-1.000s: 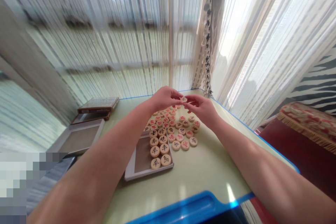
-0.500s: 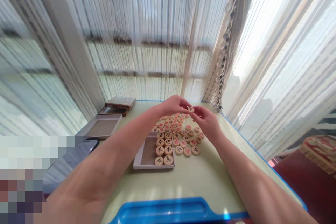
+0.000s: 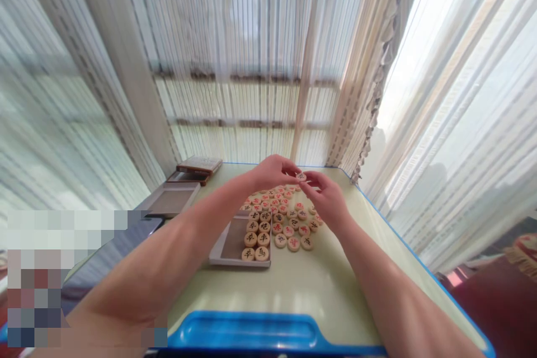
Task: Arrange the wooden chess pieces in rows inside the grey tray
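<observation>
The left hand (image 3: 272, 170) and right hand (image 3: 329, 200) meet fingertip to fingertip, both pinching one xiangqi disc (image 3: 301, 177), held in the air above the far end of the loose discs (image 3: 289, 218). These lie crowded mid-table, too many to count surely. Just left of them, a shallow white tray (image 3: 232, 247) holds about eight discs in two columns along its right side. A second tray (image 3: 171, 201) and one brown box (image 3: 199, 166) sit far left. The green table (image 3: 293, 285) is bare from the discs to its blue near rim (image 3: 251, 331), with a strip of bare table before the right edge. Curtains (image 3: 251, 56) hang close along the far and right sides.
</observation>
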`<state>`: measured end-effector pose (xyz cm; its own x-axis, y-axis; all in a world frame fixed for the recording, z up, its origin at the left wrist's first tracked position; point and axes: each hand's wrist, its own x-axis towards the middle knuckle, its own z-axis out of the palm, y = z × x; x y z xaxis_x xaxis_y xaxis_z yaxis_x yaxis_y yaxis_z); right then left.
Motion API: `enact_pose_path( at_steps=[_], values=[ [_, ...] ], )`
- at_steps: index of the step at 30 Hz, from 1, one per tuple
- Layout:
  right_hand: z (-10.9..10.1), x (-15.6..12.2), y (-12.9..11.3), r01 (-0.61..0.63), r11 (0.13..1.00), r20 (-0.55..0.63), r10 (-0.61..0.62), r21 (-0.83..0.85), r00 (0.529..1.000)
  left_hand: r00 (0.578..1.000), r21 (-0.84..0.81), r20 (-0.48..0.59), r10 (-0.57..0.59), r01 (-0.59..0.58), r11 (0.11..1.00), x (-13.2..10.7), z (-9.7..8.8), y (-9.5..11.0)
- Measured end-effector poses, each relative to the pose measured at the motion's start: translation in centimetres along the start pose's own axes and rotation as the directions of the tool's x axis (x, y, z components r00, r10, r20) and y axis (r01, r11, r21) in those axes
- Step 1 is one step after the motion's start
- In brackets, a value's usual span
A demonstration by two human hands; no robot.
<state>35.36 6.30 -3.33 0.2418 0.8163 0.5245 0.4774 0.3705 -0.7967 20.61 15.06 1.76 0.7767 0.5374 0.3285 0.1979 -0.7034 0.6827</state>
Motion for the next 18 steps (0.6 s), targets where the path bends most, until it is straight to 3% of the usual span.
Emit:
enact_pose_path(
  at_steps=[5, 8, 11, 15, 18],
  values=[
    [0.7, -0.6, -1.0, -0.004, 0.999, 0.087, 0.000, 0.051, 0.996, 0.999, 0.095, 0.017, -0.042, 0.040, 0.995, -2.5, -1.2, 1.3],
    [1.1, -1.2, -1.4, 0.071, 0.997, 0.133, -0.067, -0.029, 0.989, 0.998, 0.071, 0.024, -0.062, 0.061, 0.996, -4.6, -1.2, 1.8],
    [1.0, -1.8, -2.1, 0.169, 0.977, 0.186, -0.143, -0.131, 0.972, 0.994, -0.017, -0.019, -0.108, 0.108, 0.994, -6.7, -0.6, 2.3],
    [1.1, -2.9, -4.2, 0.197, 0.970, 0.275, -0.152, -0.145, 0.949, 0.982, -0.111, -0.126, -0.141, 0.127, 0.986, -9.8, 0.3, 2.8],
    [2.4, -4.6, -5.8, 0.218, 0.966, 0.318, -0.164, -0.141, 0.934, 0.984, -0.012, -0.163, -0.067, 0.066, 0.998, -12.8, 0.5, 3.1]
  ],
)
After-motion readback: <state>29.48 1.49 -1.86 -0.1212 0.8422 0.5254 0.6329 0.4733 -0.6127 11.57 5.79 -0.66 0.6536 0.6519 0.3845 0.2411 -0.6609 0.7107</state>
